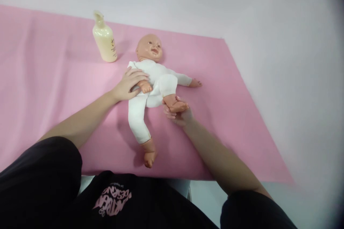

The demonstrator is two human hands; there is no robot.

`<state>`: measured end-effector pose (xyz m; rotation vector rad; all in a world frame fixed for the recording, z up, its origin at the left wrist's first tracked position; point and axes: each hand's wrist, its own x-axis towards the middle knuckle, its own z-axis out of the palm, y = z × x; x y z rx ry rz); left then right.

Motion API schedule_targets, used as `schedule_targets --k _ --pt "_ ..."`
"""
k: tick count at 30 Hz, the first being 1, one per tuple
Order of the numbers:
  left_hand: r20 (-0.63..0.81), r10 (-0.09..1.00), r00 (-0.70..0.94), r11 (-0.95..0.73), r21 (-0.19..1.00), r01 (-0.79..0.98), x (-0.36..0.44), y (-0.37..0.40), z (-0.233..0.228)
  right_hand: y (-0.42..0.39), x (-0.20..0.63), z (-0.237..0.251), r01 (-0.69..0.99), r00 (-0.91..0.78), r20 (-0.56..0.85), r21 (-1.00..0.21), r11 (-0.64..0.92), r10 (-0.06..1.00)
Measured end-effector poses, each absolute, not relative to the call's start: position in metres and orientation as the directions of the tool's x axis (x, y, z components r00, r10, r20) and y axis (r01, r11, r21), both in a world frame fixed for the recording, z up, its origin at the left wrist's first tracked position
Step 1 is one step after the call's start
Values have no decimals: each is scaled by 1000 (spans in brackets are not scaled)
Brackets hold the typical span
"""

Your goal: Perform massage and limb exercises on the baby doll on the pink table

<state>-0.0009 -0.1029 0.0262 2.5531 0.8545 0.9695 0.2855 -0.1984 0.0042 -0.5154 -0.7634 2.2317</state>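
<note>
1. Fingers [138, 77] of my left hand [128, 85] lie flat on the doll [153, 78], gripping nothing.
2. My right hand [178, 114] cups the doll's raised foot.
3. Beside the doll's head stands a lotion bottle [104, 39].

Black short-sleeve tee [129, 204] w/ pink printed lettering [113, 200] on chest; forearms bare, no rings/watch.

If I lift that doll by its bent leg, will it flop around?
Probably floppy: the doll has soft-looking cloth limbs, one leg bent up in the right hand, the other lying slack. Its hard-looking head may hang back. It seems light; the left hand rests on it.
</note>
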Motion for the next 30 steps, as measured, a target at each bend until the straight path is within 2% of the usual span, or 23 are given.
schedule_targets --k 2,4,6,8,12,14,16,20,23,26,28,30 --pt "553 622 554 -782 469 410 -1 -103 25 -202 285 4 -449 -695 -157 -667 -595 701" --pt "612 643 460 -766 518 382 -3 -100 21 -208 285 6 -371 -768 -144 -694 -617 624" --pt "662 676 323 -736 589 334 -7 -93 15 -214 283 11 -282 -868 -86 -726 -627 489" --pt "676 717 173 -694 666 274 -11 -83 7 -217 280 17 -183 -953 -17 -761 -622 301" --pt "584 807 -92 -565 807 171 -22 -61 -9 -215 275 26 39 -997 5 -845 -533 -82" --pt "501 849 -166 -486 865 122 -28 -53 -16 -212 273 25 104 -984 -20 -871 -480 -177" --pt "420 882 -214 -416 907 67 -32 -49 -22 -210 272 23 121 -977 -25 -883 -454 -211" --pt "330 901 -282 -348 937 -13 -34 -48 -24 -211 271 19 31 -979 68 -880 -474 -191" --pt "431 869 -242 -429 901 65 -30 -53 -18 -213 274 16 -54 -986 135 -821 -568 -101" --pt "578 804 -138 -552 812 188 -24 -61 -12 -215 278 10 -253 -967 210 -713 -654 146" --pt "640 768 -28 -610 744 272 -21 -68 -8 -214 279 7 -410 -910 244 -650 -639 335" --pt "672 731 120 -663 655 362 -19 -76 -3 -212 279 5 -507 -849 238 -622 -598 472"
